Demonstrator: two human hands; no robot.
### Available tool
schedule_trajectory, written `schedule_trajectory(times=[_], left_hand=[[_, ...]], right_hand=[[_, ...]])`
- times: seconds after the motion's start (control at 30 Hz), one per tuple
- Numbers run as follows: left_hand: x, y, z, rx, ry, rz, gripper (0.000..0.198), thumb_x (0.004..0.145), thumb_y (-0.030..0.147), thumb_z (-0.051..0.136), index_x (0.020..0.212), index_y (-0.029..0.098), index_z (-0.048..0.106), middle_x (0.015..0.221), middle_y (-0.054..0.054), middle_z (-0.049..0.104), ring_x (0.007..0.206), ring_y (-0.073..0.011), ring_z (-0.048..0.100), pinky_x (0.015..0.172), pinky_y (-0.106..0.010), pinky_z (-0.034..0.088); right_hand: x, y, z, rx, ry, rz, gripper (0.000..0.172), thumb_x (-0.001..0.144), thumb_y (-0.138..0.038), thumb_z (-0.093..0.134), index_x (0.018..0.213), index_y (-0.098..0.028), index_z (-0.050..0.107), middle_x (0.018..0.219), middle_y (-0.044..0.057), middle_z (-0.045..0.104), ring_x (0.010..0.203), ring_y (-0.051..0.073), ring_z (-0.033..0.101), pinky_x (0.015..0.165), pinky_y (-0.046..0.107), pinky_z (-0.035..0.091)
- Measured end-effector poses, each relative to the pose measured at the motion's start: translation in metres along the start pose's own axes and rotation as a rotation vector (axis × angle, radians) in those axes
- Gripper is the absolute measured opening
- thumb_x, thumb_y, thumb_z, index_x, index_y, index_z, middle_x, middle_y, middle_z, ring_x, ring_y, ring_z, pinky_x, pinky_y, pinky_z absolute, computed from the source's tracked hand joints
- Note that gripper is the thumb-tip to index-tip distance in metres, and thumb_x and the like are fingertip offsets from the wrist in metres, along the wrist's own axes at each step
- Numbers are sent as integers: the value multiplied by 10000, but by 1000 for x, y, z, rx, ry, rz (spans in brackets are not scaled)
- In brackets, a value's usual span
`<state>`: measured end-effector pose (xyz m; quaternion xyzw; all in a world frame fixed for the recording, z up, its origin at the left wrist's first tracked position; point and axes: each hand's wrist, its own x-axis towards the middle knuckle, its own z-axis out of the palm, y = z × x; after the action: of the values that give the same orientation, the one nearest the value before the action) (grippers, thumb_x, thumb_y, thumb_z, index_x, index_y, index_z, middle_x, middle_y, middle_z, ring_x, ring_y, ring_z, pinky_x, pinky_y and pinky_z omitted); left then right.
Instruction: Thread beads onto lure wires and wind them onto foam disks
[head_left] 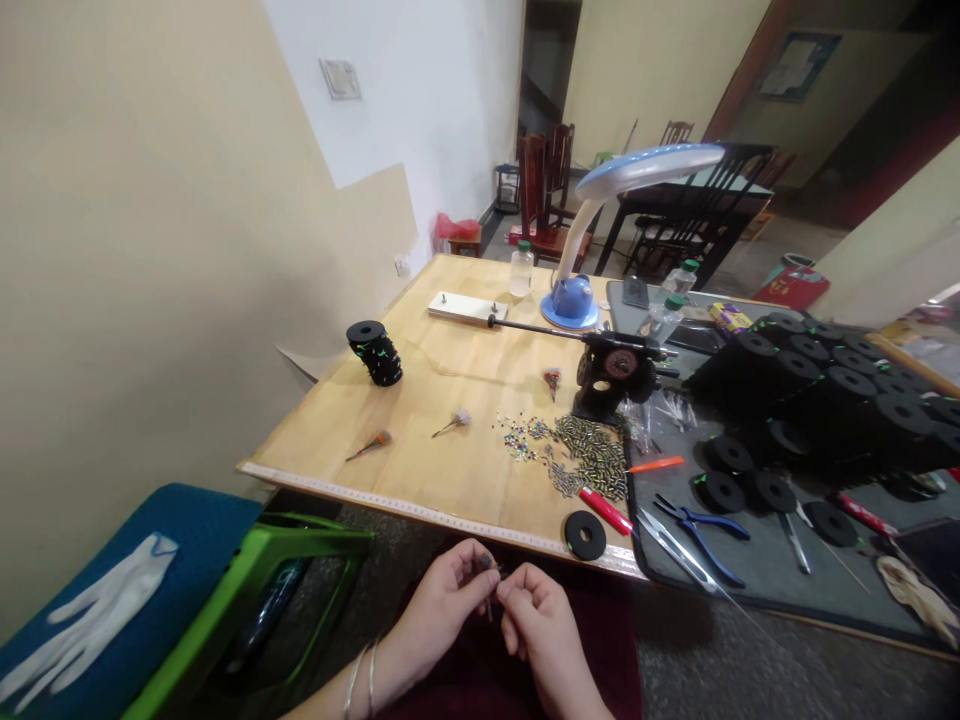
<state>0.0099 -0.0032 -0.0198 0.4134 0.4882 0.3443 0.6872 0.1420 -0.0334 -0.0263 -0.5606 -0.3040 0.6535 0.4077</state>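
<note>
Below the table's front edge, my left hand (456,592) is closed with thumb and fingers pinching a small dark, thin piece (487,560) whose kind I cannot make out. Close beside it, my right hand (541,612) is also closed, its fingertips pinched together near that piece. Whatever lies between the right fingertips is too small to name. A black foam ring (572,545) lies on the table just beyond my hands. To its right are a red-handled tool (606,511), tweezers (675,550) and blue-handled pliers (709,535).
Small metal pieces (592,455) and coloured beads (521,440) are spread mid-table, before a black hand-crank device (619,370). A blue lamp (570,300) stands behind. Many black foam spools (810,380) crowd the right; a spool stack (375,355) stands left. Feather-like tufts (452,421) lie between.
</note>
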Motion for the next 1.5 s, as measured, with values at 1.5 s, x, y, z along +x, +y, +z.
schedule_trajectory(times=[1.5], left_hand=[[0,-12,4,-471,-21,-211,289,693,313,776,720,151,539,640,41,536,553,-74,486,553,-208,400]], right_hand=[[11,13,-4,-112,80,-254,357,784,-502,632,710,-164,544,472,-44,513,377,80,398,398,192,317]])
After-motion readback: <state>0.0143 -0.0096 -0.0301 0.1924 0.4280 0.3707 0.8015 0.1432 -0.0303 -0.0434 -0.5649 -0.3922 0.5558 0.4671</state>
